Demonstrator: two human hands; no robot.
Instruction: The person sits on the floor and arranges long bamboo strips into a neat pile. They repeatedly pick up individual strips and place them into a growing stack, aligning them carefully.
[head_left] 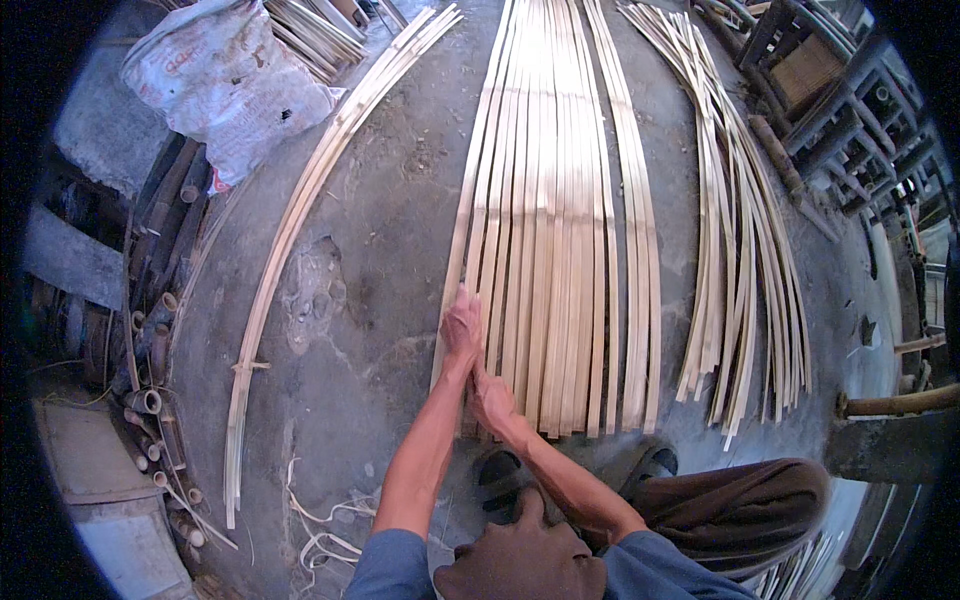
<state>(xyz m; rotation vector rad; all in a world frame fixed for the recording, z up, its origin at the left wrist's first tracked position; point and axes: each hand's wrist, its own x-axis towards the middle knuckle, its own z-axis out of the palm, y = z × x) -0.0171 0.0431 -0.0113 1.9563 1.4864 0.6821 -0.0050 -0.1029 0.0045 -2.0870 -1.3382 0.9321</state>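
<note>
Several long pale bamboo strips (545,210) lie side by side on the concrete floor (390,200), running away from me. My left hand (462,325) presses down on the leftmost strips near their close end, fingers together and flat. My right hand (490,400) sits just below and to the right of it, at the strips' near ends, fingers curled onto a strip end. My two forearms cross close together. My knee in brown cloth (740,505) and a dark sandal (650,465) are at the lower right.
A bound bundle of strips (300,210) curves along the left. A looser pile of strips (740,250) lies to the right. A white sack (230,80) sits top left, bamboo tubes (150,400) along the left edge, wooden frames (830,90) top right.
</note>
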